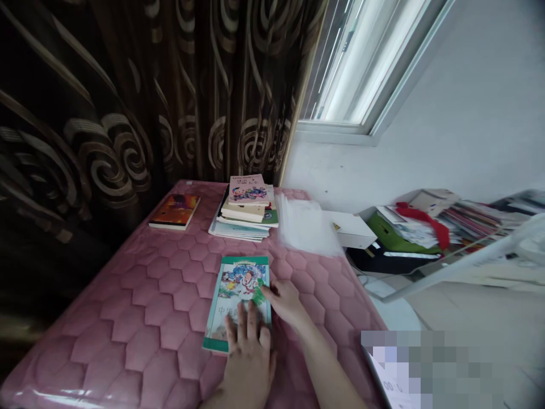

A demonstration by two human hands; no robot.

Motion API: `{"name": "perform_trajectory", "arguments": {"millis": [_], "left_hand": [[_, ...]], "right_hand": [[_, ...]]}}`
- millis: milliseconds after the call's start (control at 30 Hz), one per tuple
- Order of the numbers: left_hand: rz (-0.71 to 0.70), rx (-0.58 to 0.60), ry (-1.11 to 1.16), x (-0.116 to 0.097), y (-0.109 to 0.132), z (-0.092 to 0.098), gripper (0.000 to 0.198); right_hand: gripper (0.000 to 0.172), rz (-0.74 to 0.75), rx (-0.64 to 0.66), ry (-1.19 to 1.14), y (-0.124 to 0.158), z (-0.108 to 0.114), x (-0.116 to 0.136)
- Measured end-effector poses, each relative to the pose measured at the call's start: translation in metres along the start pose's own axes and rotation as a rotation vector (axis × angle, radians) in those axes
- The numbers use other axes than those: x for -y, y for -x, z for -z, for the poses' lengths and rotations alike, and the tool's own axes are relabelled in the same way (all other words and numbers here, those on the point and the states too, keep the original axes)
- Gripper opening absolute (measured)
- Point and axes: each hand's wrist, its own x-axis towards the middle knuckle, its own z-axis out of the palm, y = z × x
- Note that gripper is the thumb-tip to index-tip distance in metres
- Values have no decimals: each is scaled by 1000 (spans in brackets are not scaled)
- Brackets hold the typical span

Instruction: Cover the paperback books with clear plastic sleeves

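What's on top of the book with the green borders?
The left hand lies over the lower part of the green-bordered book, and the right hand reaches over its right edge. The cover's lettering runs under the left hand, so the rest can't be seen.

A book stack [243, 213] is resting on a pink quilted mattress [157, 301]. To the stack's left, an orange book [175, 212] is lying flat. Just right of the stack, a whitish, film-like sheet [306, 224] is spreading out, and farther right of the stack a white box [351, 228] is sitting. Well to the stack's right, a red strip [430, 221] is draping across papers [399, 225]. Behind the stack, a dark swirl-patterned curtain [191, 85] is hanging; above and right of the stack, a window [353, 62] is showing bright light.
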Motion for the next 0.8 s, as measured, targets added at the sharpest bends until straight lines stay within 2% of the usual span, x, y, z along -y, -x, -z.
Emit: {"name": "perform_trajectory", "arguments": {"millis": [100, 200, 300, 400, 467, 567, 633, 700, 733, 800], "left_hand": [[19, -7, 68, 3, 2, -4, 38], [51, 39, 220, 7, 1, 0, 44], [147, 104, 476, 14, -6, 20, 50], [242, 85, 881, 21, -20, 51, 58], [260, 14, 1199, 27, -31, 68, 64], [300, -111, 1635, 36, -49, 76, 68], [410, -143, 1850, 44, -60, 67, 62], [548, -137, 1951, 54, -67, 49, 50], [612, -130, 1934, 59, -68, 38, 43], [662, -144, 1724, 68, -65, 17, 34]], "right_hand": [[14, 14, 58, -290, 2, -2, 0], [27, 11, 141, -574, 4, -4, 6], [27, 51, 85, -572, 11, 1, 27], [22, 202, -20, -340, 25, 15, 63], [18, 290, -110, -35, 35, 23, 89], [16, 486, -233, 415, 41, 19, 112], [18, 632, -291, 639, 35, 3, 111], [18, 712, -301, 793, 25, -19, 97], [18, 733, -282, 842, 19, -32, 87], [18, 769, -242, 898, 11, -55, 66]]}}
